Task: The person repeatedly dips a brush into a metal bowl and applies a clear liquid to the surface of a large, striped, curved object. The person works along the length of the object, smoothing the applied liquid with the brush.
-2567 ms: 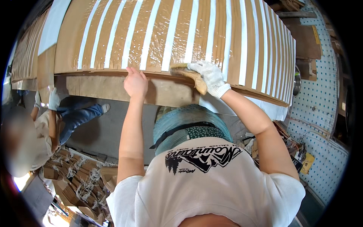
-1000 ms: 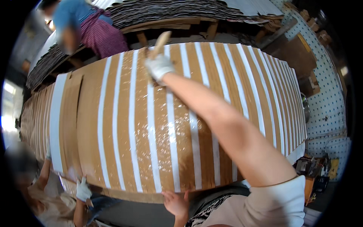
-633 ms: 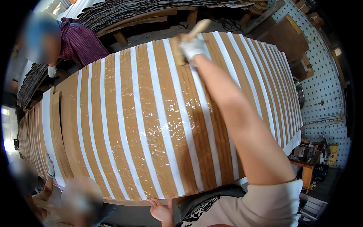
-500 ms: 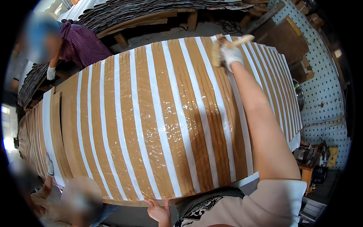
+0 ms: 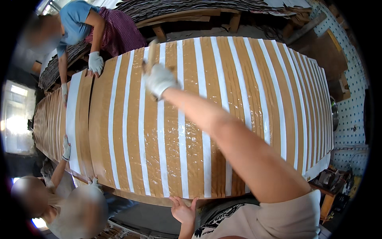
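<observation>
Pale wooden brush (image 5: 151,53) — light and stiff by the look, best gripped round its handle — points away over the far side of glossy brown-and-white sheets (image 5: 171,139), long axis roughly along the stripes. The gloved right hand (image 5: 159,79) has fingers clamped round it; the bare left hand (image 5: 183,211) touches the near edge, thumb apart.

Sheets (image 5: 172,147) lie in a row along the counter (image 5: 135,198); behind it sits a stack (image 5: 171,10), right a wall (image 5: 350,107), left a window (image 5: 18,119).

Gloved right hand (image 5: 159,81) reaches far forward; bare left hand (image 5: 184,212) splays.
</observation>
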Demonstrator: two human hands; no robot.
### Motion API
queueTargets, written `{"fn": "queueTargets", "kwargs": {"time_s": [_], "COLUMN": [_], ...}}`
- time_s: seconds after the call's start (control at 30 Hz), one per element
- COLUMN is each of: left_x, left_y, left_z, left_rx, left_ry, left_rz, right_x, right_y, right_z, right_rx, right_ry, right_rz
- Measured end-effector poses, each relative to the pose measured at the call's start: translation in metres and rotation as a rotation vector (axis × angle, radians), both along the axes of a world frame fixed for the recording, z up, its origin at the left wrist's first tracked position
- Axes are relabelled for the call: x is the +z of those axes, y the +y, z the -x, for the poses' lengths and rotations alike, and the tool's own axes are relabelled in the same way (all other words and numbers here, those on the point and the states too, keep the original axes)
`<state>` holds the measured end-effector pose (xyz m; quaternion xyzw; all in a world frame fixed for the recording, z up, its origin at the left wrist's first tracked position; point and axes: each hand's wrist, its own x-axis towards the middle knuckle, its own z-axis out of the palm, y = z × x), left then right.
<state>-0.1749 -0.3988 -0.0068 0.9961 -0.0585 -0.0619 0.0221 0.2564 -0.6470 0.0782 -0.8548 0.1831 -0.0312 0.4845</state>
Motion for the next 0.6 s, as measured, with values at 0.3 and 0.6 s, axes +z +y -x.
{"fn": "queueTargets", "kwargs": {"time_s": [0.3,0.6], "left_x": [-0.001,0.004], "left_y": [0.005,0.005], "left_z": [0.0,-0.001], "left_rx": [-0.011,-0.005], "left_ry": [0.038,0.025], "left_rz": [-0.066,-0.06], "right_x": [-0.06,-0.027], "right_y": [-0.208,-0.352], "right_z": [0.146,0.31], "right_rx": [-0.606,-0.945], "right_ry": [-0.058,0.128], "right_rz": [0.116,0.489]}}
